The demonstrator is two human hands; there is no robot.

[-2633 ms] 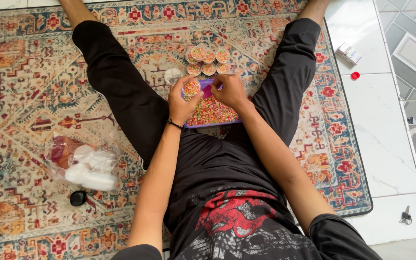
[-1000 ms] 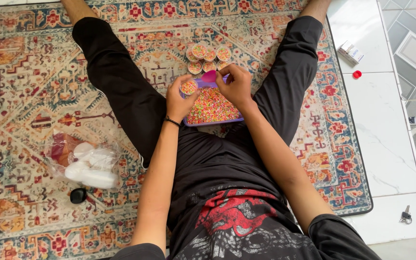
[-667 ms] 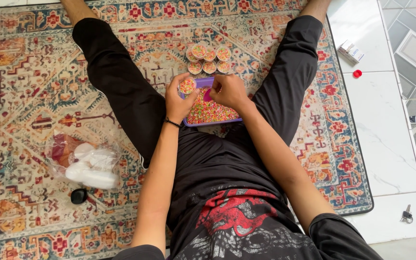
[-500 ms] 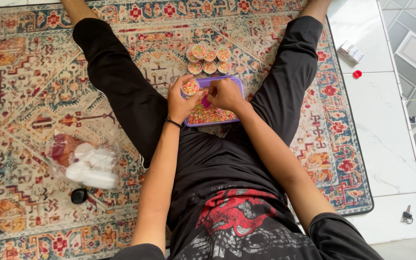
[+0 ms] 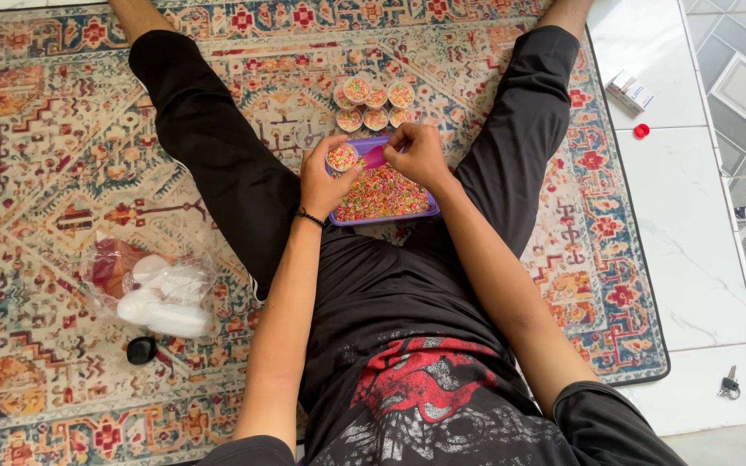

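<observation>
At the lower left of the frame a clear plastic bag [image 5: 153, 289] of white lids or cups lies on the patterned rug [image 5: 36, 147], with a small black object [image 5: 141, 349] just below it. Moving towards the centre, the left hand [image 5: 325, 177] is curled around a small round cup [image 5: 342, 157] heaped with multicoloured beads, holding it over the upper left corner of the purple tray [image 5: 382, 192], which sits on the rug between the person's spread legs. A moment ago the right hand was down in the bead pile; now the right hand [image 5: 416, 154] is lifted to the tray's top edge, just beside the cup, fingers pinched narrow. Whether it grips a pinch of beads or a small scoop I cannot tell, as the fingers hide it. The cup looks fuller than before, so the filling of this one seems near its end. Above the hands, five filled cups [image 5: 375, 103] stand clustered in the upper centre. Far right, on the white tiles, lie a small box [image 5: 632, 91], a red cap [image 5: 641, 131] and a key [image 5: 729, 384].
</observation>
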